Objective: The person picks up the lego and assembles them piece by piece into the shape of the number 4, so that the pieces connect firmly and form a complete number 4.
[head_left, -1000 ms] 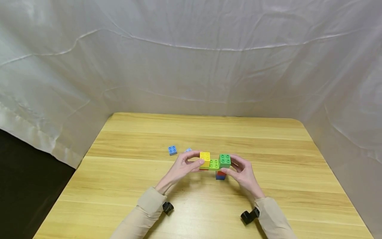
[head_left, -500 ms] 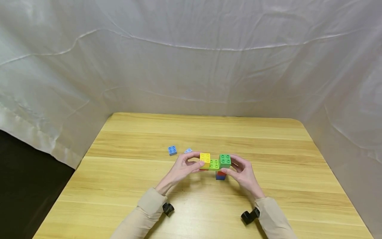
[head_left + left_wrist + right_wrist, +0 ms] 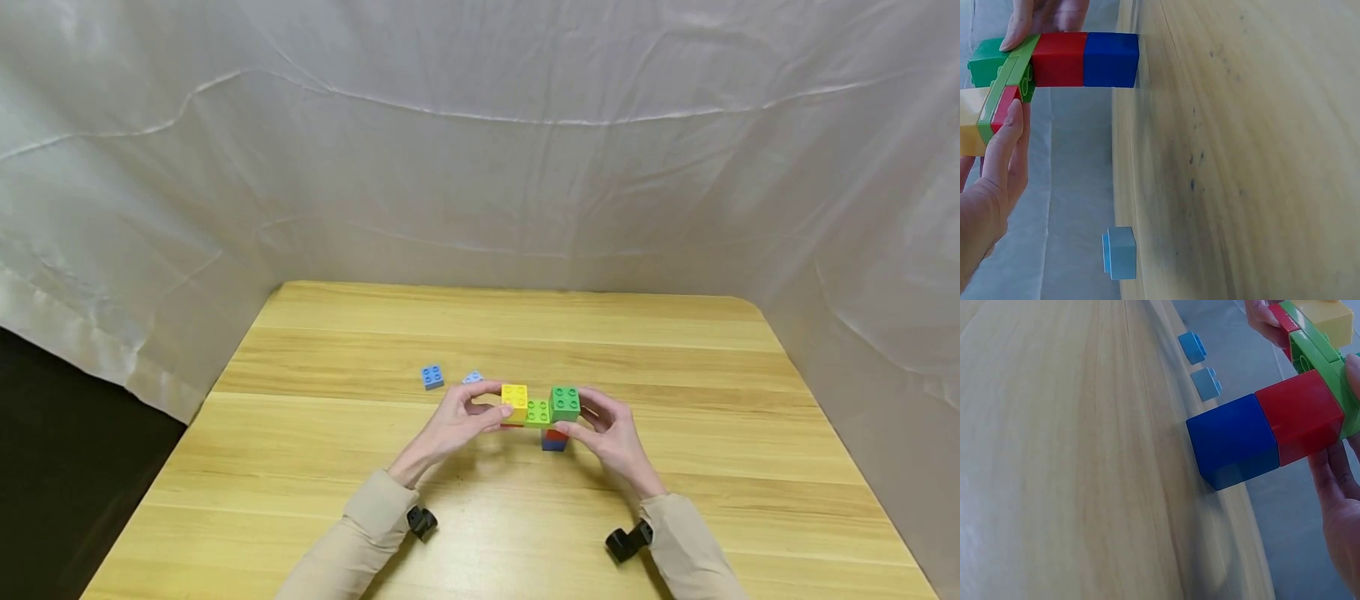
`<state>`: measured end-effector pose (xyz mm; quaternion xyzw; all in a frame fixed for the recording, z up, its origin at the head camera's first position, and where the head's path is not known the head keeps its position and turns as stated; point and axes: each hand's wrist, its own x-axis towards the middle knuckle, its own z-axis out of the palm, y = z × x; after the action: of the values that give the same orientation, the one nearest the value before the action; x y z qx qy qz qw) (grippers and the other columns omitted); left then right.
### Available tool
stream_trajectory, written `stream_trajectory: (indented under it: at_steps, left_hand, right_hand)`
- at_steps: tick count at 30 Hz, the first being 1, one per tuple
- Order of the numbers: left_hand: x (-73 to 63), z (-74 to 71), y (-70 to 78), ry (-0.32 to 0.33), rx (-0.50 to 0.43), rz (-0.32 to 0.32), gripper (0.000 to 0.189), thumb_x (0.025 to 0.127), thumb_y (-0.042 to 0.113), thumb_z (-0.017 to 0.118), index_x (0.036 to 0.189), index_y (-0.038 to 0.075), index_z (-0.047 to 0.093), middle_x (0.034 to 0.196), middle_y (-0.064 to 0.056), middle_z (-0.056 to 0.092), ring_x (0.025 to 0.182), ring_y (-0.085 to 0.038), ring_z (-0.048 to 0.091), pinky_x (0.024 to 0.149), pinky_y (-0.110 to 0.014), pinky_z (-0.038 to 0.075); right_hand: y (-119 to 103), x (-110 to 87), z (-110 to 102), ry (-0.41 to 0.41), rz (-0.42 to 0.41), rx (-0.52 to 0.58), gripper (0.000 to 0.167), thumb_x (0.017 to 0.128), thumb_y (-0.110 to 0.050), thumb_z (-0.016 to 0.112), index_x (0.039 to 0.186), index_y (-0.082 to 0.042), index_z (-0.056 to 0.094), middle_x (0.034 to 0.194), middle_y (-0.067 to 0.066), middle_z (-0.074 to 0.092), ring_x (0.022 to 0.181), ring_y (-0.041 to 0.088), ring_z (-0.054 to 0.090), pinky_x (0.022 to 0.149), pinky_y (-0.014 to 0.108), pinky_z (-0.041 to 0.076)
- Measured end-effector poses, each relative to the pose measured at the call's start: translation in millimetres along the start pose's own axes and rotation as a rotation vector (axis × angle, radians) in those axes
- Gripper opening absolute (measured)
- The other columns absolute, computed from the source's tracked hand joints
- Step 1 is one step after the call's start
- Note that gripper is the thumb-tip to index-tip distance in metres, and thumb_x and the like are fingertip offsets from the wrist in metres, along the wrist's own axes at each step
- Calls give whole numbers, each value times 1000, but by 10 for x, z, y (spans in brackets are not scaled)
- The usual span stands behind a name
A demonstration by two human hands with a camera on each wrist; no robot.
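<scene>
Both hands hold a small toy-brick build at mid-table in the head view. Its lime green piece (image 3: 537, 412) bridges out to the left from a column made of a red brick (image 3: 1300, 415) over a dark blue brick (image 3: 1232, 440). The left hand (image 3: 457, 421) pinches the left end, thumb on the yellow brick (image 3: 514, 400) and a finger under a thin red piece (image 3: 1005, 107) beneath the lime one. At the right end, the right hand (image 3: 617, 435) grips the green brick (image 3: 565, 403), its thumb at the lime piece's edge. The column's base stands on the table.
Behind the left hand, a blue brick (image 3: 432, 377) and a light blue brick (image 3: 472, 377) lie on the wooden table (image 3: 360, 333). A pale curtain (image 3: 480, 183) hangs beyond the back and side edges.
The left hand and the yellow brick have come down very slightly. The right hand keeps its place on the green brick.
</scene>
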<state>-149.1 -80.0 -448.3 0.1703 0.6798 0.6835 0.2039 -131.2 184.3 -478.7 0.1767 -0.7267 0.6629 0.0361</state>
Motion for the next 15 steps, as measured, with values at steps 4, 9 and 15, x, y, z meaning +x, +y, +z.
stream_trajectory:
  at_steps: [4,9,15]
  left_hand:
    - [9,-4,-9,-5,-20,0,51,96,15,68,141,-5,51,140,-30,51,111,-29,70,97,-39,58]
    - [10,5,-30,7,-39,-25,53,96,16,67,143,-4,49,142,-29,51,115,-29,68,98,-37,58]
    - [14,11,-52,22,-33,-32,51,97,17,67,142,-2,50,140,-27,52,115,-29,68,100,-39,57]
  right_hand:
    - [-2,2,-1,0,-4,6,49,81,11,75,126,17,56,118,-20,67,113,-3,63,101,14,50]
    - [2,3,-5,-1,6,0,49,81,10,75,126,16,57,118,-20,67,113,-3,63,102,14,50]
    - [12,8,-9,-3,10,1,49,82,9,75,127,15,56,118,-19,67,113,-3,63,102,13,50]
